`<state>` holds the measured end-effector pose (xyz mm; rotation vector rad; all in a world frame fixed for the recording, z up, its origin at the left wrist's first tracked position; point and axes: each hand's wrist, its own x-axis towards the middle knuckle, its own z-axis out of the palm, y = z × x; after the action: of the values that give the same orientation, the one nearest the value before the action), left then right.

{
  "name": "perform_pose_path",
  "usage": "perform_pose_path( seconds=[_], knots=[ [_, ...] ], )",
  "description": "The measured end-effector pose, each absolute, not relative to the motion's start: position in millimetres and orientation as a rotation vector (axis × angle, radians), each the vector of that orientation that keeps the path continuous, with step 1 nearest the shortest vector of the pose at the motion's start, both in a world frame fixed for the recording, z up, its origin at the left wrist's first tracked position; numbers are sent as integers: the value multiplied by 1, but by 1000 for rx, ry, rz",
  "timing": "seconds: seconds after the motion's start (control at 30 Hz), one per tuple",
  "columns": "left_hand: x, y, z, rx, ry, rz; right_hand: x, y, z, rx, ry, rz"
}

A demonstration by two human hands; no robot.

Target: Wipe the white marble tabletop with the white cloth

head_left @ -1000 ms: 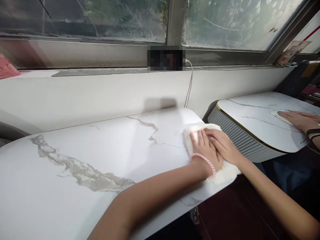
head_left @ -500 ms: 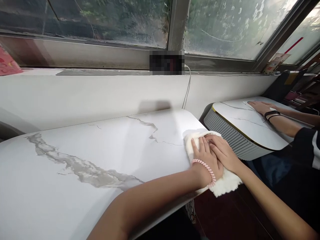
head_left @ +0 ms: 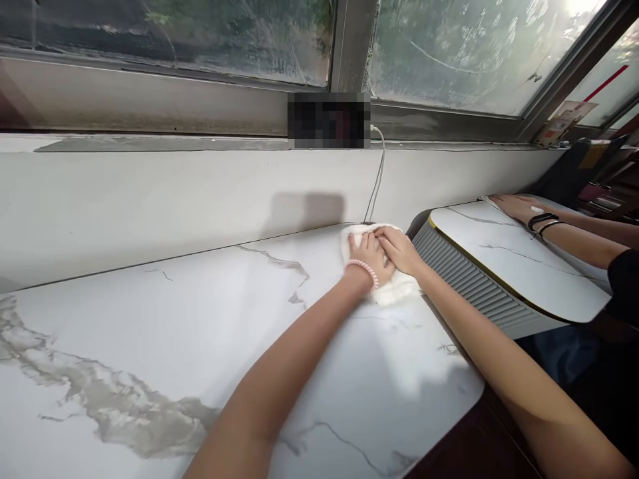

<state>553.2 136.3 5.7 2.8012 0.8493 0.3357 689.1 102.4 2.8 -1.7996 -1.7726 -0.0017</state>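
Note:
A fluffy white cloth (head_left: 397, 289) lies flat on the marble-patterned white table (head_left: 214, 313), at its far right corner beside the wall. My left hand (head_left: 370, 258), a pink coiled band around its wrist, presses flat on the cloth with its fingers spread. Partly overlapping it from the right, my right hand (head_left: 399, 250) lies on the cloth too, with fingers stretched out. Neither hand grips the cloth in a fist.
To the right stands a second marble-topped table (head_left: 519, 256) with a ribbed grey side. Another person's hand (head_left: 516, 206) rests on a cloth there. A dark blurred box (head_left: 329, 121) sits on the windowsill, and a white cable (head_left: 380, 166) hangs down from it.
Both my hands have slid the cloth away from the table's near right edge to the far corner by the wall. The view has shifted a little.

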Motion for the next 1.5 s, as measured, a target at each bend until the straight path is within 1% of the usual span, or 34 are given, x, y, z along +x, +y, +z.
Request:
perform_pose_path(
  seconds=[0.13,0.23,0.63,0.8,0.93,1.07,1.2,1.37,1.5],
  knots=[
    [550,183,4,2806,848,307,687,146,0,-1810,-1759,-40],
    [543,198,5,2783,899,278,680,164,0,-1829,-1765,-57],
    [511,164,8,2710,1080,293,655,149,-2,-1675,-1834,56],
    [499,124,11,2667,1199,272,643,121,0,-1548,-1907,126],
    [495,83,11,2662,1214,273,638,80,3,-1510,-1937,141],
    [489,39,11,2704,1143,249,631,27,4,-1583,-1885,114],
    [474,2,11,2770,976,284,614,-24,6,-1665,-1833,75],
    [443,-21,11,2822,837,226,576,-59,10,-1758,-1789,45],
    [415,-18,10,2829,817,191,544,-57,13,-1776,-1775,56]
  ],
)
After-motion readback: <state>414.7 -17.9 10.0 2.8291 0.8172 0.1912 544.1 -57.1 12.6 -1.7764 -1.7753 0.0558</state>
